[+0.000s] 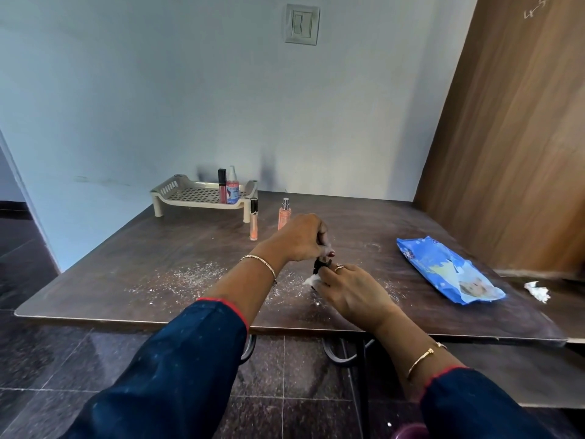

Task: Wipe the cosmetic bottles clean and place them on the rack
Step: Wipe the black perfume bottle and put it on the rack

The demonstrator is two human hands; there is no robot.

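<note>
My left hand (299,237) grips a small dark cosmetic bottle (321,265) from above, over the middle of the table. My right hand (351,293) holds a white wipe (311,279) against the bottle's lower end. Most of the bottle is hidden by my fingers. A cream perforated rack (196,194) stands at the back of the table with a dark-capped lip gloss (222,186) and a pink spray bottle (233,186) upright on it. A peach gloss tube (253,219) and a peach spray bottle (284,214) stand on the table in front of the rack.
A blue wipes packet (449,270) lies on the right of the dark wooden table (158,248). A crumpled used wipe (538,291) sits near the right edge. White powder (190,277) is scattered near the front. A wooden panel (522,153) rises on the right.
</note>
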